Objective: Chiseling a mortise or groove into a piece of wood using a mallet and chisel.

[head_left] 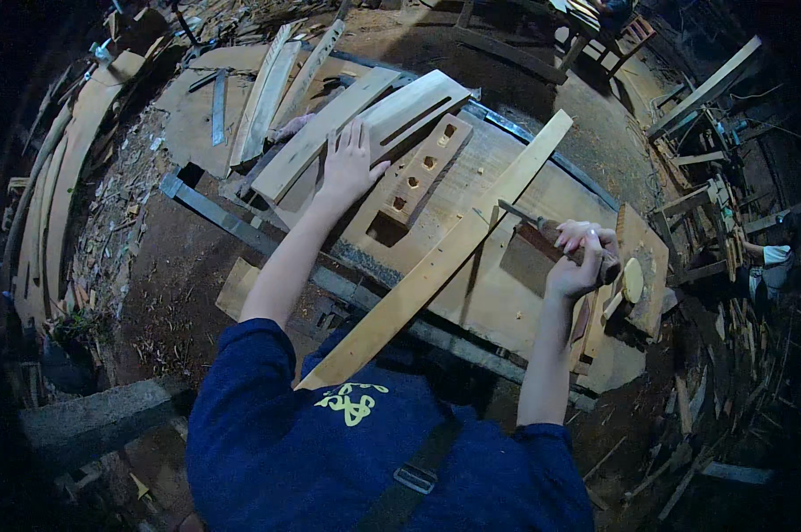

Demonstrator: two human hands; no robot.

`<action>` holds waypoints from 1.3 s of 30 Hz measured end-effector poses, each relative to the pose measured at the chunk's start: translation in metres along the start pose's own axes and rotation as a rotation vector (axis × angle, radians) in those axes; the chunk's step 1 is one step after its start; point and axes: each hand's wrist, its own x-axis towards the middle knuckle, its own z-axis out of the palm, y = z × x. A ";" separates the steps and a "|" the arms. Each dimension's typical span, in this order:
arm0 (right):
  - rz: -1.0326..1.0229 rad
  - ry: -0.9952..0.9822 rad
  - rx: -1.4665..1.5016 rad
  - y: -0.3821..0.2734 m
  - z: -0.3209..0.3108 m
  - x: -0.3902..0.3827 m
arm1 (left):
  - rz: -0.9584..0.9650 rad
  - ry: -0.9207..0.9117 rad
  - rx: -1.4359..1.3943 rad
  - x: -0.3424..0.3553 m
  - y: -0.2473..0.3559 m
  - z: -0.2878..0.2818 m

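Note:
My left hand (pixel 351 167) lies flat with its fingers apart on pale wooden boards left of centre. Under and beside it are a plain board (pixel 329 133) and a board with long slots (pixel 418 105). To its right sits a wooden block with several square holes cut in it (pixel 425 168). My right hand (pixel 586 253) is closed round the handle of a chisel (pixel 526 215), whose blade points left. The blade's tip is near a long narrow wooden strip (pixel 453 253), which runs slantwise over the bench toward my chest.
The wooden workbench (pixel 458 306) has a metal-edged frame (pixel 232 223). A round pale wooden piece (pixel 632 280) is at its right end. Several slats (pixel 272 97) lie at the far left. Long planks (pixel 72 177) and a person (pixel 773 257) are farther out at the sides.

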 end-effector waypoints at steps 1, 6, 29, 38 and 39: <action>0.018 0.002 -0.002 -0.001 0.000 0.000 | -0.016 -0.037 -0.026 0.002 -0.001 0.000; -0.018 -0.122 -0.041 -0.011 0.000 -0.001 | -0.124 -0.049 -0.059 0.002 0.000 -0.005; 0.213 -0.212 0.105 -0.078 0.009 -0.043 | -0.086 0.150 -0.470 -0.060 -0.004 -0.087; 0.070 -0.206 0.187 -0.041 0.043 -0.048 | -0.020 0.113 -0.548 -0.103 0.011 -0.136; 0.076 -0.172 0.173 -0.036 0.050 -0.050 | 0.006 0.125 -0.558 -0.106 0.012 -0.141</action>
